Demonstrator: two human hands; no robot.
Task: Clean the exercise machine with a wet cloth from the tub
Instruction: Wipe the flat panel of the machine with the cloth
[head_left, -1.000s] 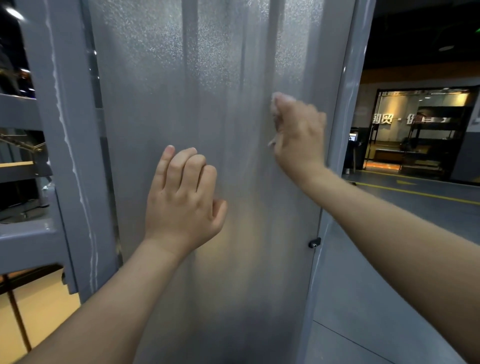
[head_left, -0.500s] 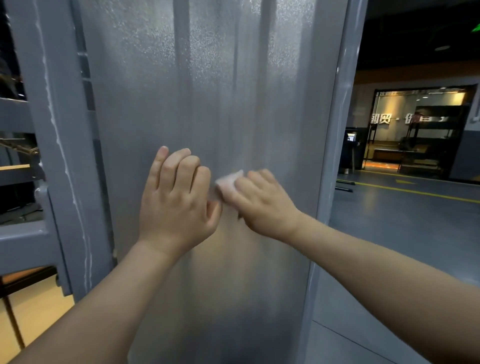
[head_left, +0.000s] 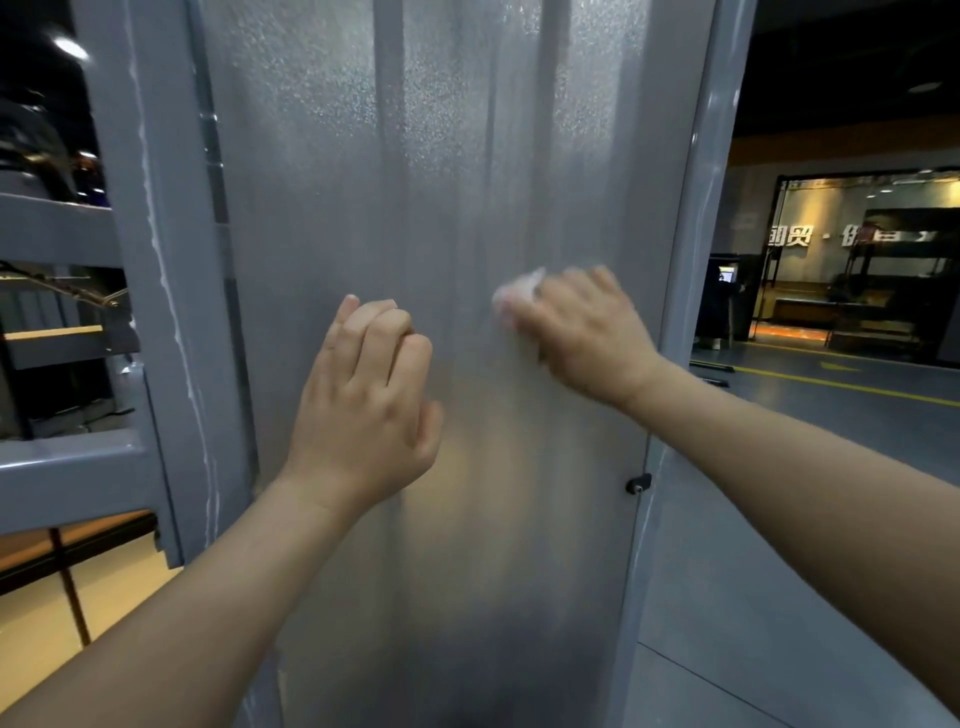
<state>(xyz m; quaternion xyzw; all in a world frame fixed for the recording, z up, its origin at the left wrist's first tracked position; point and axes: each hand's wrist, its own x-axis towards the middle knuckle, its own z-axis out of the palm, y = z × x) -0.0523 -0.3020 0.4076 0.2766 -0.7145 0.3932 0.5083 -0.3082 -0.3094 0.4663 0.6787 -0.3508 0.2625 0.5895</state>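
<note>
A person is standing close to the exercise machine's frosted panel (head_left: 415, 182), a tall translucent sheet speckled with fine droplets. The right hand (head_left: 587, 338) is grasping a small white cloth (head_left: 517, 293) and pressing it against the panel at about mid-height, right of the panel's centre. The cloth is showing as a bunched wad poking out past the fingertips, and both it and the fingers are blurring. The left hand (head_left: 363, 405) is resting on the panel just left of centre and slightly lower than the cloth. It is holding nothing: its fingers are bending loosely with the tips touching the sheet and the thumb sticking out to the side. The two hands are staying apart, with a strip of bare panel showing between them.

A grey painted frame post (head_left: 156, 260) is running up along the panel's left edge, with pale streaks trailing down it. A small black knob (head_left: 638, 483) is sitting at the panel's right edge, below the right wrist. Beyond that edge a grey floor with a yellow line (head_left: 841, 382) is stretching toward a lit shopfront (head_left: 857, 218).
</note>
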